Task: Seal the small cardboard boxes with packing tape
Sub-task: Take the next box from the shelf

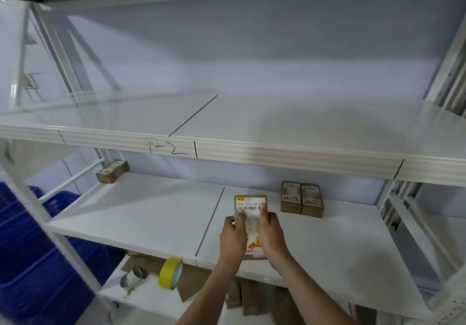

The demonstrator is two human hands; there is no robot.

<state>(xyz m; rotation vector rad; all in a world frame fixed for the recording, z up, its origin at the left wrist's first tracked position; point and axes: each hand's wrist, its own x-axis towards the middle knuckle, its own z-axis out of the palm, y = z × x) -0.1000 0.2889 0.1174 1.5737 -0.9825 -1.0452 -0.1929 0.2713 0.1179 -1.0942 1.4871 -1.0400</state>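
A small cardboard box (250, 204) with a white barcode label lies lengthwise on the middle shelf (151, 213). My left hand (233, 236) grips its left side with the thumb on top. My right hand (271, 233) grips its right side, thumb pressed on the glossy clear tape that runs along the top. A yellow tape roll (170, 273) stands on edge on the lower shelf, to the left of my forearms. A nearly used-up tape core (131, 276) lies beside it.
Two taped small boxes (302, 199) stand side by side behind and right of my hands. Another small box (112, 171) sits at the shelf's far left corner. Flat cardboard (191, 283) lies on the lower shelf. Blue bins (37, 261) stand at left. The upper shelf (252, 122) overhangs.
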